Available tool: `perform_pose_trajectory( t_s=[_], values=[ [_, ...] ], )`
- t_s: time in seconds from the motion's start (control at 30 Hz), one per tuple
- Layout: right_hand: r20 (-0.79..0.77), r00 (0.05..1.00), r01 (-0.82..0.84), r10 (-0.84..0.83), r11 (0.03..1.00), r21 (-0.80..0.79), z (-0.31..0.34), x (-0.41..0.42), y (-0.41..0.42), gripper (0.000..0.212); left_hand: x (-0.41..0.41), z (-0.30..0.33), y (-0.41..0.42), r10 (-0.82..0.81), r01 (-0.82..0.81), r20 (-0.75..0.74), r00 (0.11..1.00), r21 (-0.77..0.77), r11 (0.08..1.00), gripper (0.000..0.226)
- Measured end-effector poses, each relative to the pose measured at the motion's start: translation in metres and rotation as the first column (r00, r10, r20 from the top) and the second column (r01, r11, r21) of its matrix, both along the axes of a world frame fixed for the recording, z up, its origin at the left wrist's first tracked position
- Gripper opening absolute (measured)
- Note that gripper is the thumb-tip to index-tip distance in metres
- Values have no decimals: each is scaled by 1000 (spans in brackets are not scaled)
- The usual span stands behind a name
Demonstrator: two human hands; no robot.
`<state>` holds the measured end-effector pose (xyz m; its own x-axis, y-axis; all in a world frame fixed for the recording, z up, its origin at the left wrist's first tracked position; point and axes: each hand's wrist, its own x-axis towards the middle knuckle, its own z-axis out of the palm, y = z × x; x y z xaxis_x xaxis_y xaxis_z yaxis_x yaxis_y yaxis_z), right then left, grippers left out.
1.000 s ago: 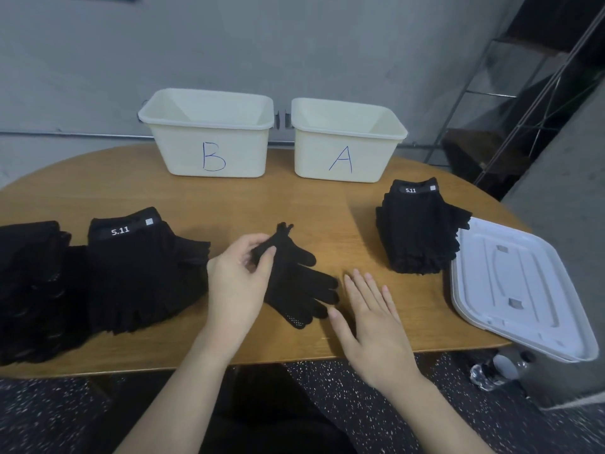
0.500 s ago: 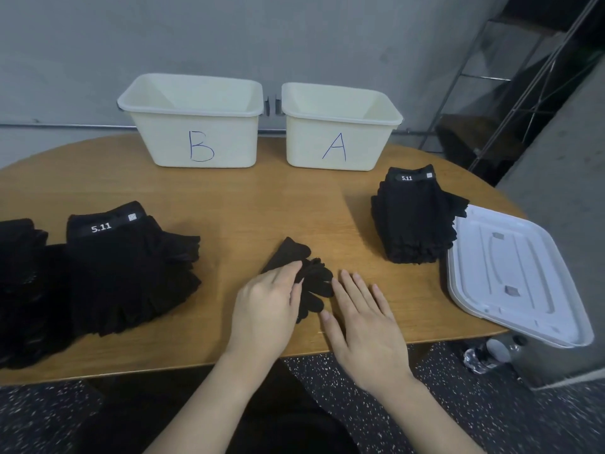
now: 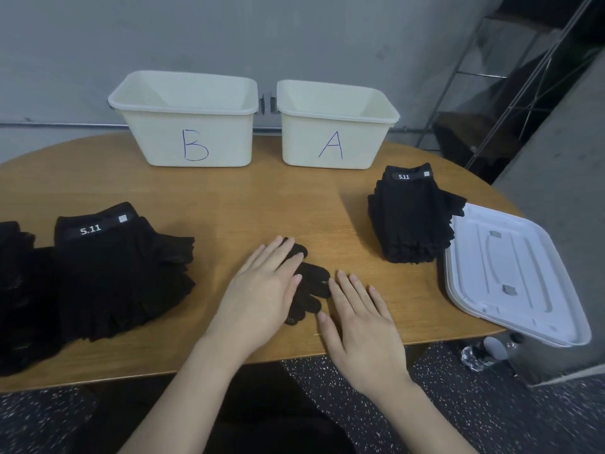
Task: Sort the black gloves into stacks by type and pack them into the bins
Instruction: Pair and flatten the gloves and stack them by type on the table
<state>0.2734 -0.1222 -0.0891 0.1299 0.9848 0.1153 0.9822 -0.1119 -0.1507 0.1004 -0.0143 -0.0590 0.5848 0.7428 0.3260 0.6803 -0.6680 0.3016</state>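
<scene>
Glove: a single black glove [image 3: 309,290] lies flat near the bench's front edge, between the two hands.
Left hand: the left hand [image 3: 262,290] presses flat on the glove, fingers [image 3: 278,253] straight and released, covering its cuff end.
Right hand: the right hand [image 3: 363,319] rests flat on the bench [image 3: 262,198], fingers relaxed, fingertips just beside the glove's fingers.
Stacks: one "5.11" stack [image 3: 118,267] towards the left edge, another stack [image 3: 414,214] towards the right edge.
Bins: bin B [image 3: 186,119] and bin A [image 3: 334,126] along the back edge.
Lid: a white lid [image 3: 510,273] overhangs the right edge.
Room: grey wall [image 3: 229,34], speckled floor [image 3: 491,404].
</scene>
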Motion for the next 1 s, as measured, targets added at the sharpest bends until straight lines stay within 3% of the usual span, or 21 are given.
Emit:
perform_pose_trajectory(
  t_s=[0.07, 0.2, 0.4, 0.57, 0.63, 0.83, 1.0],
  values=[
    [-3, 1000, -2, 2, 1000, -2, 0, 0, -1, 67, -1, -6, 6, -44, 31, -115, 992, -107, 994, 58],
    [-48, 999, -20, 20, 1000, 11, 5, 1, 0, 64, 0, -16, 6, -53, 27, -191, 980, -138, 990, 63],
    [-149, 962, -218, 228, 973, 80, 22, -8, 26, 57, -1, -22, 6, -10, -17, -190, 982, -136, 991, 76],
    [-274, 940, -153, 202, 970, 189, 11, -1, 37, 50, -9, -20, -3, 140, -173, -181, 973, -177, 969, 109],
    [-260, 944, -153, 205, 967, 205, 10, 1, 37, 48, -16, -21, -5, 181, -207, -164, 970, -158, 965, 100],
    [-238, 950, -142, 204, 956, 256, 5, -3, 38, 47, -17, -25, -1, 330, -309, 121, 936, -169, 936, 49],
    [-206, 958, -124, 201, 934, 336, 4, -2, 35, 38, -21, -25, 7, 319, -266, 163, 934, -283, 922, 40]
  ],
)
